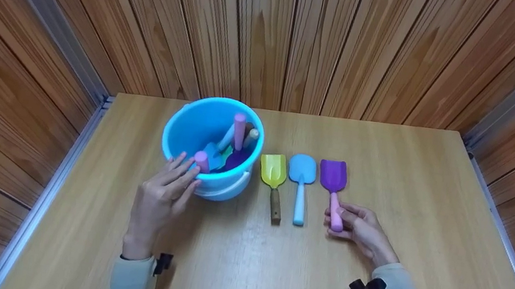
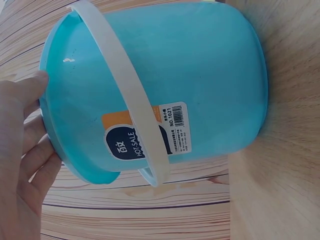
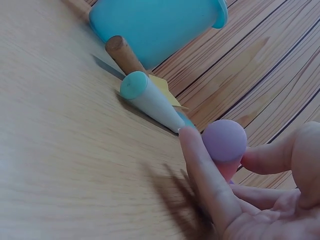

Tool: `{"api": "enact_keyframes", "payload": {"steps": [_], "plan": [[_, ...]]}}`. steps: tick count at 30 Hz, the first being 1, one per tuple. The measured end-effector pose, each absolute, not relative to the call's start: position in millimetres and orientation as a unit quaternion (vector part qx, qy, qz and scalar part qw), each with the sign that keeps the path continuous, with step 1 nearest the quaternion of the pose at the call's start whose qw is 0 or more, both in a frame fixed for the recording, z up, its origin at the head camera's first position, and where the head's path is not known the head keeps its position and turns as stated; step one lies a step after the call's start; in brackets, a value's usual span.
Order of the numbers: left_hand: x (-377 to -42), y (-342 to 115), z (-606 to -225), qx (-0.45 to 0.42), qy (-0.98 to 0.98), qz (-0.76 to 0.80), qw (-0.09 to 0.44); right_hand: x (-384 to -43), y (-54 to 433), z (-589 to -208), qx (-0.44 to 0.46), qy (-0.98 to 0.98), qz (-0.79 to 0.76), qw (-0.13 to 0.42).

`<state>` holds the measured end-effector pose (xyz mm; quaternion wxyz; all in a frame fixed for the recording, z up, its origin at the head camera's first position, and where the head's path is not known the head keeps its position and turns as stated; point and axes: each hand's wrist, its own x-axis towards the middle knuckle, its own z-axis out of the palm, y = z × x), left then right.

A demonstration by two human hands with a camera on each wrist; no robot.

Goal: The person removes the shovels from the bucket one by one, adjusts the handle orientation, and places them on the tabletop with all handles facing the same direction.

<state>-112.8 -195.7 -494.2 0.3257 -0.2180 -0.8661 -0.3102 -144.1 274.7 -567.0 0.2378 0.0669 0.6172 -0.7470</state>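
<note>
A light-blue bucket [image 1: 224, 192] with a white handle [image 2: 125, 82] stands at the back left. My left hand [image 1: 164, 197] grips its near-left rim, fingers reaching over the edge and thumb outside. My right hand [image 1: 363, 228] pinches the pink handle [image 3: 225, 142] of a purple toy shovel [image 1: 333, 174] between thumb and fingers. Its blade points away from me, at or just above the table; the exact height is unclear. To its left, a blue toy shovel [image 1: 302, 170] and a yellow toy shovel [image 1: 274, 170] with a brown handle lie side by side.
Several toy tools sit in the bucket, among them a pink handle [image 1: 239, 128], another pink handle [image 1: 201, 160] and a blue piece [image 1: 214, 154]; their lower parts are partly hidden. Wood-panelled walls [image 1: 264, 37] enclose the wooden table [image 1: 247, 272] at the back and sides.
</note>
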Motion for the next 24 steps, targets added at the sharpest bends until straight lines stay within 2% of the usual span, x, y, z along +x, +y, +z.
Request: {"api": "enact_keyframes", "payload": {"steps": [4, 12, 24], "plan": [[-112, -196, -494, -0.214, -0.867, -0.306, 0.329, -143, 274, -563, 0.064, 0.641, -0.725, 0.241], [-113, -197, -495, -0.225, -0.869, -0.281, 0.339, -140, 263, -554, 0.076, 0.755, -0.620, 0.199], [-112, -195, -493, -0.223, -0.869, -0.294, 0.331, -136, 256, -544, 0.052, 0.871, -0.455, 0.178]]}}
